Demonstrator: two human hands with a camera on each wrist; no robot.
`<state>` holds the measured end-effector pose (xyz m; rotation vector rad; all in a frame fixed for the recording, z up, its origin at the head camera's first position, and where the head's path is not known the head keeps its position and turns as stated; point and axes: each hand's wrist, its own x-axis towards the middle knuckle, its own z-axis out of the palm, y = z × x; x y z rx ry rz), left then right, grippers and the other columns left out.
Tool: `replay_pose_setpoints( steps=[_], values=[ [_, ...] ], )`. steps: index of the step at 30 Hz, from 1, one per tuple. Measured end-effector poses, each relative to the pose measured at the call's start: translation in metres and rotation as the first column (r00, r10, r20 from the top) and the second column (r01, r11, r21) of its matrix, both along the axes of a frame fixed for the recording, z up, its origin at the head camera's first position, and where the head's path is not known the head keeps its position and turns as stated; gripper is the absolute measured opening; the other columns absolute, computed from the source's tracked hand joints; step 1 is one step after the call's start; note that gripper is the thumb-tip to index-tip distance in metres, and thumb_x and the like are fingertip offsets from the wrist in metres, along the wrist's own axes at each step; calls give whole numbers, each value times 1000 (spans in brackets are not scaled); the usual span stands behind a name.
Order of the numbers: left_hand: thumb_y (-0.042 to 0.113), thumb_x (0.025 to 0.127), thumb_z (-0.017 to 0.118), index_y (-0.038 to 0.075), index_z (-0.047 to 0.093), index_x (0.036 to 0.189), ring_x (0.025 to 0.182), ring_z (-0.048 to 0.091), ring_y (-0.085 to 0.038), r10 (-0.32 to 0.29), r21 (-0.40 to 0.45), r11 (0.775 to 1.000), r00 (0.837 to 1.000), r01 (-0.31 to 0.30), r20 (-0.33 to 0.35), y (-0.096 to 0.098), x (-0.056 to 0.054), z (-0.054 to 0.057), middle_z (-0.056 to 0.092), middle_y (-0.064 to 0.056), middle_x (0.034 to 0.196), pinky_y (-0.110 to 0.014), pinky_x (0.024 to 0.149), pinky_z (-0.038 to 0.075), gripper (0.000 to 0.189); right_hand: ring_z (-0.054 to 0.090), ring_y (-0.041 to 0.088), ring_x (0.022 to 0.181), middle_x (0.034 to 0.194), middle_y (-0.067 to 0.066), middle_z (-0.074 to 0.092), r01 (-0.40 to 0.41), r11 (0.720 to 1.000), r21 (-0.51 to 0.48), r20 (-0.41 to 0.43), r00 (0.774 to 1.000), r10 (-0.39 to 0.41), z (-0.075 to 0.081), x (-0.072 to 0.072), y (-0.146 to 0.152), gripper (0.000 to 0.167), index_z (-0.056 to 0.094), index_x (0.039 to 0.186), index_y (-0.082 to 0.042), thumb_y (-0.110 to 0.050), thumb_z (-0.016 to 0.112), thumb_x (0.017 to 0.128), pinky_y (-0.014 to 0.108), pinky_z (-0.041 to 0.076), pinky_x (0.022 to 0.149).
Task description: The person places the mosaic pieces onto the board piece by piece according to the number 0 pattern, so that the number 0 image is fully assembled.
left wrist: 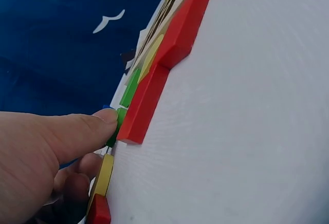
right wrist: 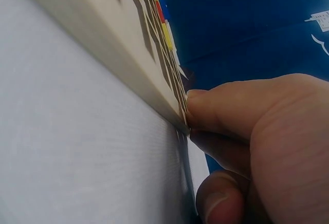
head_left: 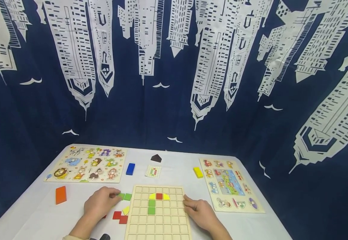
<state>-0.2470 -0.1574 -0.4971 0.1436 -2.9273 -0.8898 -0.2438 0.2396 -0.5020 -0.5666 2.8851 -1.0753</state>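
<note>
Five small blocks [head_left: 159, 196] already sit in squares of the board [head_left: 174, 214], seemingly an unfinished pattern, though the card [head_left: 154, 171] beyond the board is too small to check against. Left of the board, my left hand [head_left: 99, 201] pinches a green block [head_left: 121, 196], while red blocks [head_left: 123, 220] and a yellow block [head_left: 126, 210] there probably remain to place. My right hand [head_left: 202, 213] touches the board's right edge; whether it grips, I cannot tell.

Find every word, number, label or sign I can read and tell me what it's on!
There are none I can read.
Grid board: no writing shows.
Pattern card: coloured shapes on a grid; any print is too small to read.
Animal puzzle and vehicle puzzle: pictures; no readable words.
Curtain: white buildings and birds; no readable lettering.
</note>
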Motion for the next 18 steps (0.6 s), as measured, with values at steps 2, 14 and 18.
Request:
replay_pose_setpoints(
  steps=[2,14,18],
  values=[
    [34,83,85,21,79,108,79,63,-12,8,6,1000,1000,-8,8,0,0,1,74,6,92,-34,65,46,29,58,30,134,144,1,61,-1,1000,0,-1,1000,1,0,0,0,34,74,125,-14,-30,70,96,54,43,110],
    [30,82,85,19,74,100,78,63,-12,55,107,993,999,-55,2,0,4,2,74,8,89,-32,64,43,23,58,30,134,144,2,61,-6,1000,-5,-3,1000,6,0,1,-1,35,73,126,-12,-31,69,97,53,43,110],
    [29,85,82,19,73,97,74,62,-12,56,131,990,998,-54,-6,0,5,3,73,7,86,-31,63,42,17,58,30,134,145,3,60,-7,1000,-9,-1,1000,7,0,2,-1,35,73,126,-12,-31,69,97,53,42,110]
  ],
)
